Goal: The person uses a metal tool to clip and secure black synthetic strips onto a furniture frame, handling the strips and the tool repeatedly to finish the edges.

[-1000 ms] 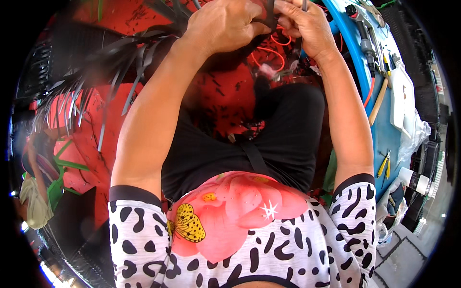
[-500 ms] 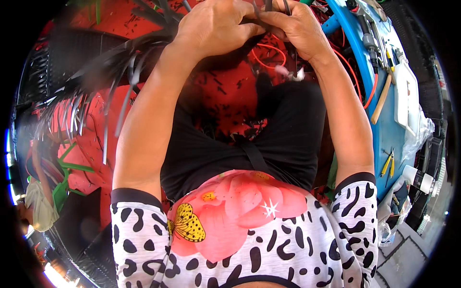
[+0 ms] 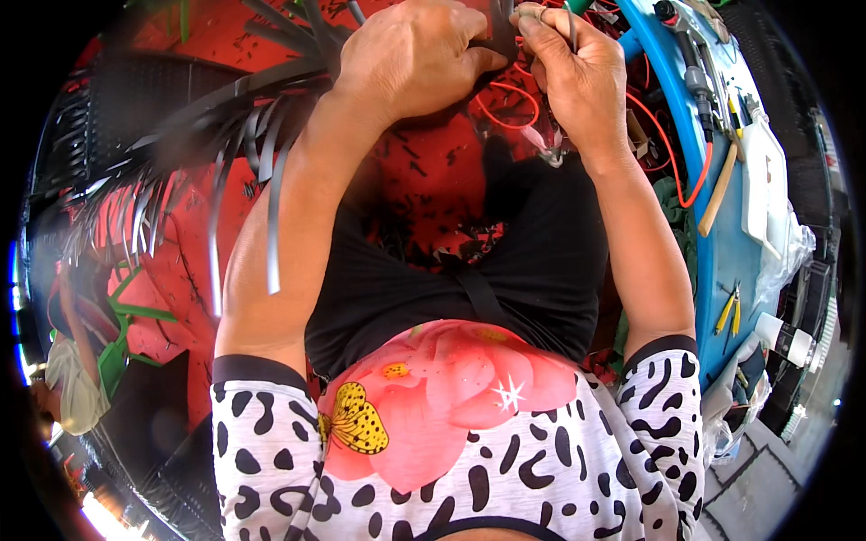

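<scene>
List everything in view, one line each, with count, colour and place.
strips: many, dark grey, fanning out left of the hands
mat: one, red, under the hands
cord: one, orange-red, looping at right
tray: one, blue, right edge
pliers: one, yellow handles, on tray
stick: one, tan, on tray
left hand: top centre, grip shut on strips
right hand: top right, grip closed on a thin tool, unclear
</scene>
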Demonstrator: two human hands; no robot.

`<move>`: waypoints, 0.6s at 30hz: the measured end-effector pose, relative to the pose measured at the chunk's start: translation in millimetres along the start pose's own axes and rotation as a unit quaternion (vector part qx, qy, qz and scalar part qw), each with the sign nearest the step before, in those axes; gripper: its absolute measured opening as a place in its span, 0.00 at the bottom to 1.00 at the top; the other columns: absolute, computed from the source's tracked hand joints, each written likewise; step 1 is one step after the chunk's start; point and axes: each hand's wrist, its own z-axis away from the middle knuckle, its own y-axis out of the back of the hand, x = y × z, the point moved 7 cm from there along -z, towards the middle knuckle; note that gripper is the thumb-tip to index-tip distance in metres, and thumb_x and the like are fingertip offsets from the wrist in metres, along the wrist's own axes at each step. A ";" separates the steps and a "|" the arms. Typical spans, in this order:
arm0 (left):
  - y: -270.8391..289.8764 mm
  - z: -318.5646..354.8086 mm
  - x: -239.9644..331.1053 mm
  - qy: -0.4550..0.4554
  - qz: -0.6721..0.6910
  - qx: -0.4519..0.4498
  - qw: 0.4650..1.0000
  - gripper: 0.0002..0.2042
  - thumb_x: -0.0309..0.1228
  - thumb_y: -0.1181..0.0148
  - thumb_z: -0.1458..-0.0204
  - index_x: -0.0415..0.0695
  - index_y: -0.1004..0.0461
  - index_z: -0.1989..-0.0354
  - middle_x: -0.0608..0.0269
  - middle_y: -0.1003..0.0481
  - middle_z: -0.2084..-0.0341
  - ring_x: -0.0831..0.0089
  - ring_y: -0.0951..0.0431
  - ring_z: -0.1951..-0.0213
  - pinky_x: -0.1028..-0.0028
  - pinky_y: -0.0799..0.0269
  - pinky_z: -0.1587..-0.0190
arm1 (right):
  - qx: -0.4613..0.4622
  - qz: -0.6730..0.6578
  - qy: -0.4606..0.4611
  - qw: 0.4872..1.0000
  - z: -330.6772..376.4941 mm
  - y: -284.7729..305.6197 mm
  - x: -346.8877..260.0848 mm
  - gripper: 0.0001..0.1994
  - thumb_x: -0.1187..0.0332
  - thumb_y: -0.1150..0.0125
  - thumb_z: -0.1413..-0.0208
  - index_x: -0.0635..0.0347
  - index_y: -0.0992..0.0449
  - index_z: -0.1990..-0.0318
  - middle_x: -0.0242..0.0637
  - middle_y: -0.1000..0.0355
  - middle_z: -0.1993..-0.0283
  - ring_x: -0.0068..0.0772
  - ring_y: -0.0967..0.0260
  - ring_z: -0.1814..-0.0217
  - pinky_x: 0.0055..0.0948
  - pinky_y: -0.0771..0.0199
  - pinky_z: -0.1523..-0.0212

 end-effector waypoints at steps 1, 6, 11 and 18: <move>0.4 0.7 1.2 -0.005 -0.009 0.003 1.000 0.11 0.35 0.38 0.58 0.41 0.29 0.77 0.55 0.27 0.77 0.56 0.25 0.71 0.63 0.30 0.69 | -0.014 0.012 -0.017 1.000 -1.4 1.0 0.5 0.07 0.74 0.47 0.45 0.69 0.30 0.71 0.29 0.37 0.79 0.15 0.44 0.75 0.20 0.40 0.73; 1.6 4.8 3.5 0.002 -0.001 0.009 1.000 0.11 0.36 0.38 0.58 0.41 0.29 0.77 0.55 0.28 0.77 0.55 0.25 0.71 0.63 0.30 0.69 | -0.052 0.089 0.035 0.994 -4.0 -4.8 -20.2 0.06 0.74 0.44 0.48 0.70 0.28 0.68 0.33 0.32 0.77 0.17 0.39 0.74 0.22 0.36 0.71; 0.0 7.6 1.6 0.037 0.002 -0.009 0.999 0.12 0.38 0.39 0.57 0.41 0.28 0.76 0.53 0.27 0.77 0.55 0.25 0.70 0.62 0.29 0.68 | -0.045 0.177 0.034 0.983 -0.9 -4.9 -35.3 0.07 0.76 0.42 0.51 0.70 0.27 0.65 0.38 0.27 0.73 0.19 0.34 0.72 0.23 0.32 0.67; -6.1 14.3 3.8 0.041 -0.006 -0.022 0.999 0.12 0.38 0.40 0.56 0.41 0.26 0.73 0.53 0.26 0.76 0.56 0.24 0.70 0.63 0.28 0.67 | -0.092 0.176 0.028 0.980 -3.4 -6.3 -30.8 0.07 0.74 0.42 0.52 0.68 0.27 0.66 0.46 0.28 0.75 0.29 0.29 0.73 0.26 0.31 0.69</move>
